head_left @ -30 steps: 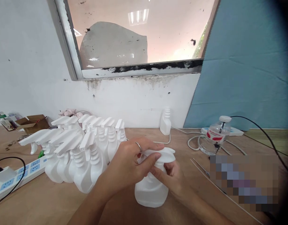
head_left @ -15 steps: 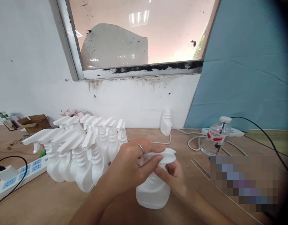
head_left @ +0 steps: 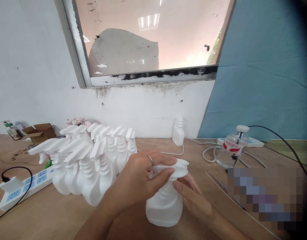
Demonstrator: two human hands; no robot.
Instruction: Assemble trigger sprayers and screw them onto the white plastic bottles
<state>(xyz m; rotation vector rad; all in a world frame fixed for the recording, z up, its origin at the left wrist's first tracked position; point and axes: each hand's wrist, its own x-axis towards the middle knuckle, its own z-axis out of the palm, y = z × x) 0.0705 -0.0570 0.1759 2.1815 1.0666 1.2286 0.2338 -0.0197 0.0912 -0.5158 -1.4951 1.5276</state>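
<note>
A white spray bottle (head_left: 164, 210) stands upright on the wooden table (head_left: 129, 218) in front of me. My left hand (head_left: 145, 173), with a ring on one finger, grips the white trigger sprayer head (head_left: 179, 168) on top, thumb on the near side and fingers over it. Around the bottle's neck, from the right, my right hand (head_left: 193, 196) is closed; some of its fingers are hidden behind the bottle. Left of my hands, several white spray bottles (head_left: 92, 186) with trigger heads are grouped closely together.
One white bottle without a sprayer (head_left: 178, 133) stands by the wall. At right are a clear water bottle (head_left: 232, 148), cables and a blurred patch. A power strip (head_left: 25, 186) and an open cardboard box (head_left: 39, 132) lie at left.
My right hand has shifted its fingers on the neck, with the thumb now further right. My left hand keeps its grip on the sprayer head. The view has moved slightly.
</note>
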